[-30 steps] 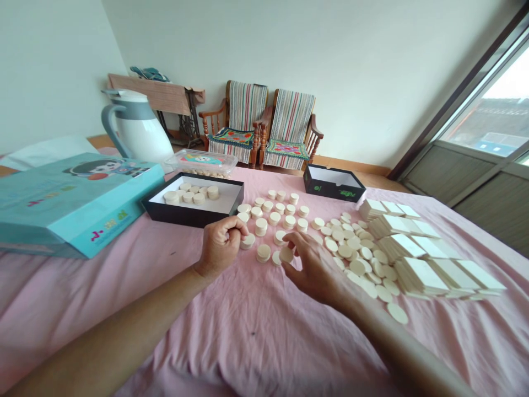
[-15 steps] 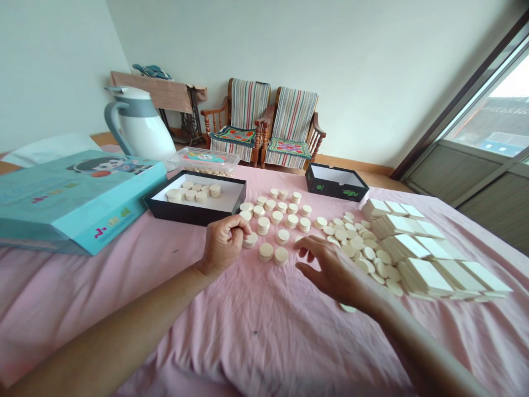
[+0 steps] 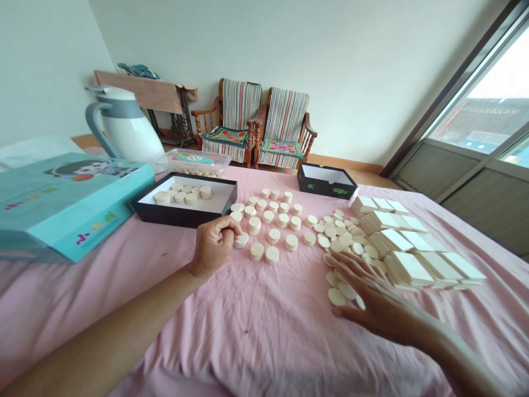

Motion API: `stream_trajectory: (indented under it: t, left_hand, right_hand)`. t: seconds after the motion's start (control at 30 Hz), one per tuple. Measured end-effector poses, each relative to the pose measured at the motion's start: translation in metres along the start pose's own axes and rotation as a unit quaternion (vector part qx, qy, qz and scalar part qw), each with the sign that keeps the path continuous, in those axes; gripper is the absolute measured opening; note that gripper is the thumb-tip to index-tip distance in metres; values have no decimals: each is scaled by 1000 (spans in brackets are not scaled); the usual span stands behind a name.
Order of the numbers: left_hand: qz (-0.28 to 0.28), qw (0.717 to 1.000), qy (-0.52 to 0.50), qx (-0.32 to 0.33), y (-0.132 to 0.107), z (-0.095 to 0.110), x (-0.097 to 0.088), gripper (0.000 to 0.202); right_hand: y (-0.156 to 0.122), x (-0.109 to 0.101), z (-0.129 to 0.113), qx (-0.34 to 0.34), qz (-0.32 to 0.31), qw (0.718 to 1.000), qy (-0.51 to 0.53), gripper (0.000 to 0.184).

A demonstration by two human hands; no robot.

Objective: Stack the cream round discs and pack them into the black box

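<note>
My right hand (image 3: 367, 292) is spread over the near end of a pile of loose pale wooden discs (image 3: 345, 237), fingers stretched out, and covers some of them. A few loose discs (image 3: 336, 296) lie beside its thumb and fingers. My left hand (image 3: 214, 242) is curled into a fist by the left edge of the stacked discs (image 3: 271, 255); whether anything is inside it is hidden. These short stacks stand in loose rows in the middle of the pink cloth (image 3: 248, 309). More disc stacks (image 3: 190, 198) sit inside a black box with a white inside (image 3: 223, 219).
Stacks of pale rectangular pieces (image 3: 411, 267) stand right of the pile. A second black box (image 3: 326, 188) is at the back. On the left are a turquoise box (image 3: 103, 231), a white jug (image 3: 132, 132) and a clear plastic container (image 3: 192, 160). Two chairs (image 3: 242, 105) stand beyond.
My right hand has moved right and nearer, from beside the stacks onto the loose discs, and its fingers have spread. My left hand stays closed in about the same place. The view has turned slightly right.
</note>
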State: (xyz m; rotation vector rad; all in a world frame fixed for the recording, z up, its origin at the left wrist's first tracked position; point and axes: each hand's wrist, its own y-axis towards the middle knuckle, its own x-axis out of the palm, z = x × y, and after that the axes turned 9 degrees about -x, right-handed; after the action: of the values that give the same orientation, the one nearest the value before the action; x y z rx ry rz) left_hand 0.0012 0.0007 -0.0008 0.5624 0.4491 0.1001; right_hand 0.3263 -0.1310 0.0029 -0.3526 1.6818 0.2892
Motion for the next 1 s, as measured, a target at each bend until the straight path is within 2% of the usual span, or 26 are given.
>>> stream_trajectory:
  t: [0.13,0.3,0.4,0.5,0.6,0.73,0.87,1.0]
  left_hand:
    - [-3,1000,-4,-1,0,0,1,26]
    - [3,1000,0,-7,1,1,1,26]
    - [5,1000,2,-8,1,2,0,26]
    - [4,1000,2,-8,1,3,-1,26]
    - [-1,1000,9,-7,1,2,-1,26]
    - [-1,1000,11,-6,1,2,-1,26]
    - [1,1000,10,-7,1,1,-1,26]
    - [0,1000,12,-8,1,-1,0,26]
  right_hand:
    - [11,7,-1,3,5,1000,-18,68]
    - [34,5,0,-22,28,999,-8,56]
    - [43,-2,-6,-51,50,997,14,51]
    - [51,-12,-6,-78,67,993,52,37]
    - [63,-22,8,-41,107,992,57,29]
    - [84,-26,38,17,126,992,9,33]
    - [98,-20,50,-33,91,995,12,47]
    - [98,-18,49,-41,82,995,26,48]
